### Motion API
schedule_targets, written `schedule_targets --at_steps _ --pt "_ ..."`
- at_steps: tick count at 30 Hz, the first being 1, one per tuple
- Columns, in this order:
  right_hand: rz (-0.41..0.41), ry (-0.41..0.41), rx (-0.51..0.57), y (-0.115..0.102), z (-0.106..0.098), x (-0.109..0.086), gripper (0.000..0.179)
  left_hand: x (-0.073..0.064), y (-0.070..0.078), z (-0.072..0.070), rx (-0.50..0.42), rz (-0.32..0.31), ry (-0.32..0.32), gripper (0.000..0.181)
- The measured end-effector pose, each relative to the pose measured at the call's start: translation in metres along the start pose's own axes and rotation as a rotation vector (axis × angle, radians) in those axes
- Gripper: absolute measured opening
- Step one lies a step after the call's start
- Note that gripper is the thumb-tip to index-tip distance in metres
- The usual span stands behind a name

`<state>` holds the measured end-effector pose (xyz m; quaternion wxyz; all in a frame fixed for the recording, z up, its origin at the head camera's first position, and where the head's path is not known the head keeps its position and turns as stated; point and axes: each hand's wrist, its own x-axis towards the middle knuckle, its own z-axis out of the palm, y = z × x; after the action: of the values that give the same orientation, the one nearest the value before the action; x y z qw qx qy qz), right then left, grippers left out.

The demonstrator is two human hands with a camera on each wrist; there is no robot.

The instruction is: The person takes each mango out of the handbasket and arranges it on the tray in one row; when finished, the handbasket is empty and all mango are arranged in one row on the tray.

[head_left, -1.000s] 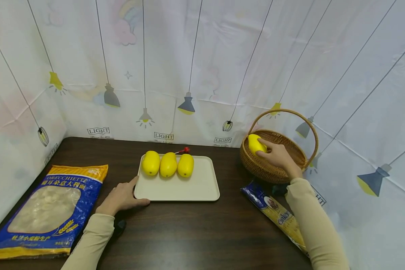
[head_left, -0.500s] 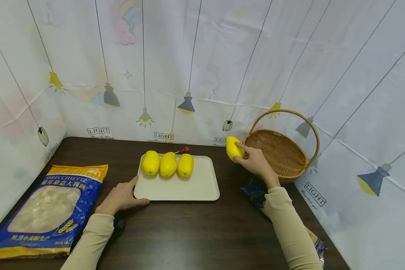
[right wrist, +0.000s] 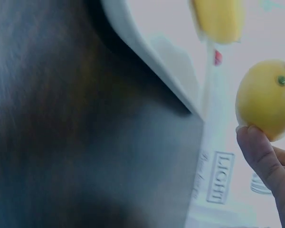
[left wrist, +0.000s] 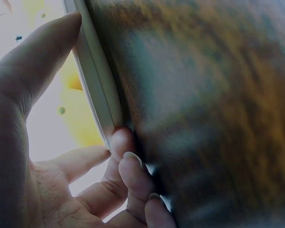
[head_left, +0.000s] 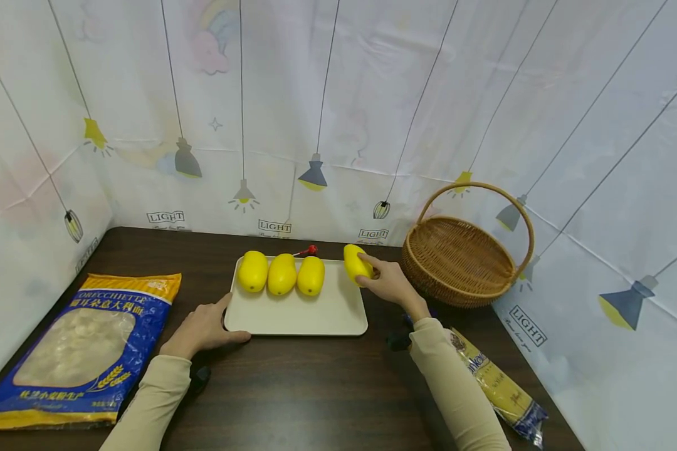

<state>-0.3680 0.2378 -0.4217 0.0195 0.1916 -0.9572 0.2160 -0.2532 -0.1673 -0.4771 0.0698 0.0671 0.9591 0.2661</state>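
My right hand [head_left: 392, 282] pinches a yellow mango [head_left: 355, 264] between thumb and fingers, over the far right corner of the white tray [head_left: 304, 321]. Close up in the right wrist view, the mango [right wrist: 266, 99] shows a small green stem spot and sits apart from the tray [right wrist: 156, 57]. Three more yellow mangoes [head_left: 282, 274] lie in a row along the tray's far left part. My left hand [head_left: 203, 329] holds the tray's near left corner; in the left wrist view the thumb and fingertips of this hand [left wrist: 61, 190] touch its rim [left wrist: 97, 76].
A wicker basket [head_left: 457, 254] with a tall handle stands at the back right. A long yellow pasta packet [head_left: 499, 382] lies partly under the right sleeve. A blue orecchiette bag [head_left: 79, 351] lies at the left. Something small and red [head_left: 312, 250] is behind the tray.
My right hand has lifted the mango out of the basket and carried it left to the tray. The left hand and the three mangoes on the tray have stayed put.
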Motion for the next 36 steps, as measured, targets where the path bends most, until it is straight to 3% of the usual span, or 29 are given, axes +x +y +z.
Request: schedule_targets --at_steps 9,16,28,36 --pt "0.031 -0.037 0.006 -0.011 0.028 0.005 0.065 -0.001 -0.002 0.002 -0.001 -0.001 -0.002 0.112" --pt "0.028 -0.064 -0.055 -0.02 0.041 0.008 0.065 -0.001 -0.002 0.0 -0.004 -0.006 -0.004 0.112" --pt "0.046 -0.059 -0.041 -0.027 0.05 0.006 0.067 -0.003 -0.003 0.001 -0.008 -0.013 -0.006 0.113" --pt "0.017 -0.044 -0.01 -0.032 0.05 0.003 0.065 -0.003 -0.003 0.0 -0.005 -0.016 -0.007 0.112"
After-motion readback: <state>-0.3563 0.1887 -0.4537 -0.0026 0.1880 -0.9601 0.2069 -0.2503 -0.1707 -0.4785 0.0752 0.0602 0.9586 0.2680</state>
